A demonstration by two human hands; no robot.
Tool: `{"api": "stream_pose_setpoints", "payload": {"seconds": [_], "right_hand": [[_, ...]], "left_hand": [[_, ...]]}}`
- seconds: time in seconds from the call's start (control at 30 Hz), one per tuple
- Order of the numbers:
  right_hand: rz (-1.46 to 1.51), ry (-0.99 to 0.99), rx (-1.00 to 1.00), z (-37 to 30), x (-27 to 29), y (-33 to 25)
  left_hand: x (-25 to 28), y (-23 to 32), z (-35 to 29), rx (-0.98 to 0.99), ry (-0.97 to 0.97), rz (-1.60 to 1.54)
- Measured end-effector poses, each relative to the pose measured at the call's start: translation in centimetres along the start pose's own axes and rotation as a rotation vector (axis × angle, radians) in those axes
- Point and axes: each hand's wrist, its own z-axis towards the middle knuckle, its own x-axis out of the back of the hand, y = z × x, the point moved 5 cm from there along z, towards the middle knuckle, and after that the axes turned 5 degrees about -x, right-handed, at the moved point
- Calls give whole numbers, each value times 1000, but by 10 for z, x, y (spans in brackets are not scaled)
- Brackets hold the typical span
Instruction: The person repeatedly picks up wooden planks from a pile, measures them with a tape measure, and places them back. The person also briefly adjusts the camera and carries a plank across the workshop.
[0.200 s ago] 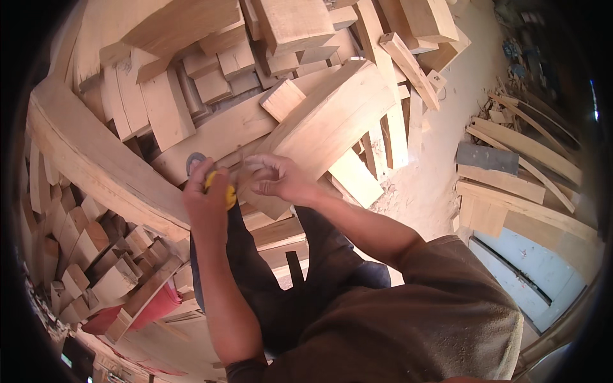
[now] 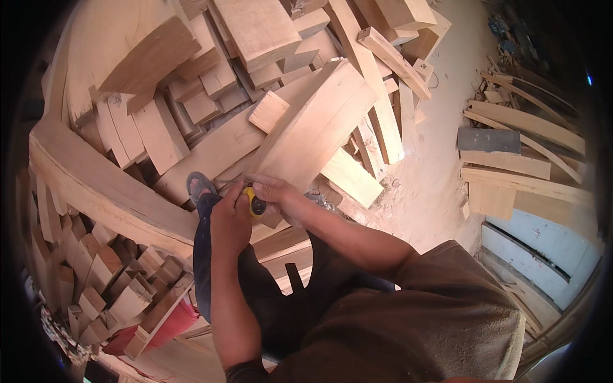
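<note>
In my left hand [image 2: 230,220] is a small yellow and black tape measure [image 2: 257,203], with the fingers closed round its left side. My right hand [image 2: 281,195] has come up against it, thumb and fingers pinched together just above the yellow case. What sits in that pinch, if anything, is too small to make out. Both hands are over my lap, at the near end of a thick sawn timber block [image 2: 319,121] that slopes up to the right. A sandalled foot [image 2: 201,186] shows just beyond my left hand.
Sawn beams and blocks [image 2: 255,32] are heaped ahead. A long curved timber [image 2: 108,185] runs along the left, above stacked short offcuts [image 2: 128,297]. To the right, across a dusty floor [image 2: 447,147], lie planks [image 2: 530,124], a dark grey block [image 2: 488,140] and a pale blue panel [image 2: 543,255].
My left hand has moved right with the tape measure, and my right hand has closed in from beside it, so the two now meet. The view has shifted slightly.
</note>
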Motion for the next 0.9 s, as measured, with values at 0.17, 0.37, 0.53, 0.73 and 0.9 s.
{"api": "stream_pose_setpoints", "payload": {"seconds": [0.17, 0.37, 0.53, 0.73, 0.9], "right_hand": [[-469, 74, 4, -25, 24, 11], [-628, 108, 54, -59, 21, 9], [-817, 76, 94, -97, 26, -5], [-946, 253, 56, -142, 79, 15], [-569, 183, 121, -142, 70, 23]], "left_hand": [[-33, -8, -4, 63, -199, -203], [-54, 18, -6, -57, -264, -89], [-75, 31, -12, 8, -514, -178], [-87, 42, -18, -40, -554, -247], [-121, 53, -35, -34, -727, -192]]}}
